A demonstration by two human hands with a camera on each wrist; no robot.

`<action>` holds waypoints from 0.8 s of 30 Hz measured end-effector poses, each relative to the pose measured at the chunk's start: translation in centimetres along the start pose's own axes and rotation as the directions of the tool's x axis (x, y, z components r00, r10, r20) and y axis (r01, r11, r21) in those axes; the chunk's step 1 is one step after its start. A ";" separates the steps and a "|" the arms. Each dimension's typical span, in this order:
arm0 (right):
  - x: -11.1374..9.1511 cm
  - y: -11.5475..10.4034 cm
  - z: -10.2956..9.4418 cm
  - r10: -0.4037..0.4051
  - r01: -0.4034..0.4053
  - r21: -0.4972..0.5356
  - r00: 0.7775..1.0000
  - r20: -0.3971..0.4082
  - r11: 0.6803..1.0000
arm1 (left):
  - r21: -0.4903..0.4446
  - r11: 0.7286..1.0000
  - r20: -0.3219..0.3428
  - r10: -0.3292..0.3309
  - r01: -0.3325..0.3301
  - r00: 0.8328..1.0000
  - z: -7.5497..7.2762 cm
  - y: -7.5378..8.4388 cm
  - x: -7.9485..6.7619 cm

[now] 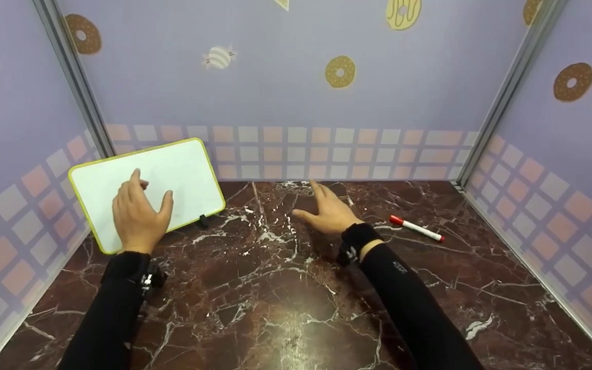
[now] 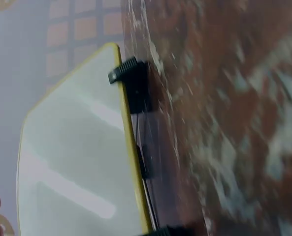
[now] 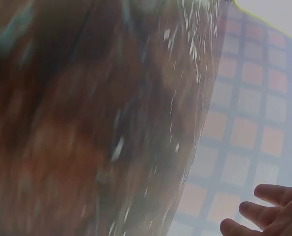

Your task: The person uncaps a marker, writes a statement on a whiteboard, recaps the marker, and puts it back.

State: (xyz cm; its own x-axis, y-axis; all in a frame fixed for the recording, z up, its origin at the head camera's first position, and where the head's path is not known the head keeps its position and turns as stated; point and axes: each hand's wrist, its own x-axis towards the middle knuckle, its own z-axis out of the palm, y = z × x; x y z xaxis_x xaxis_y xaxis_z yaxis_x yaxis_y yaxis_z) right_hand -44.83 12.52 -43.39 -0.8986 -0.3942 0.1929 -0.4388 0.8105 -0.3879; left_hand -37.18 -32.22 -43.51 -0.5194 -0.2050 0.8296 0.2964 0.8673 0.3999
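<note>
A whiteboard (image 1: 188, 174) with a yellow frame leans at the back left of the table, held up on small black feet (image 2: 136, 88). My left hand (image 1: 139, 213) is in front of it, fingers pointing up and thumb apart, holding nothing; in the head view it overlaps the board's lower middle. Over the middle of the table, my right hand (image 1: 329, 210) has its fingers loosely extended toward the back wall, with nothing in them. To its right lies a marker (image 1: 419, 229) with a white barrel and a red cap.
The dark red marbled table (image 1: 255, 308) is boxed in by purple walls (image 1: 275, 92) with a checkered lower band and doughnut pictures. Grey metal posts (image 1: 512, 87) stand at the back corners. Both forearms wear black sleeves and wrist cameras.
</note>
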 end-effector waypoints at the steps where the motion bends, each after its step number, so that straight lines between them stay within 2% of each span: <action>1: 0.1 -0.4 0.3 -0.008 0.008 0.000 1.000 0.008 1.000 | 0.011 1.000 0.009 -0.008 0.008 1.000 -0.3 -0.3 0.0; 6: 0.7 -2.3 1.7 -0.024 0.025 -0.018 0.999 0.044 1.000 | 0.060 0.995 0.037 -0.085 0.083 0.996 -1.5 -1.8 -0.3; 9: 1.0 -3.2 2.6 -0.025 0.027 -0.032 0.998 0.062 0.999 | 0.091 0.982 0.023 -0.166 0.163 0.986 -2.2 -2.6 -0.5; 14: 1.3 -4.5 4.0 -0.057 0.058 -0.004 0.993 0.099 0.998 | 0.115 0.943 -0.015 -0.314 0.314 0.949 -3.3 -3.9 -0.6; 20: 1.6 -5.6 5.2 -0.106 0.104 0.016 0.984 0.147 0.994 | 0.133 0.898 -0.010 -0.423 0.420 0.906 -4.5 -5.5 -0.8; 24: 2.0 -6.2 5.4 -0.118 0.113 0.040 0.979 0.163 0.993 | 0.102 0.862 0.003 -0.500 0.497 0.866 -4.9 -6.1 -0.7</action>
State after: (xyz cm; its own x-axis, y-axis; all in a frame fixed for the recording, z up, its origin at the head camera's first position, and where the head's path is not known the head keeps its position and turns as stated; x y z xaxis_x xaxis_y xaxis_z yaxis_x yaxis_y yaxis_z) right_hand -43.94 4.39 -45.52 -0.8287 -0.5529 0.0876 -0.5377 0.7428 -0.3989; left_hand -34.71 -39.56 -44.62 -0.6006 -0.6099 0.5170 -0.0848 0.6916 0.7173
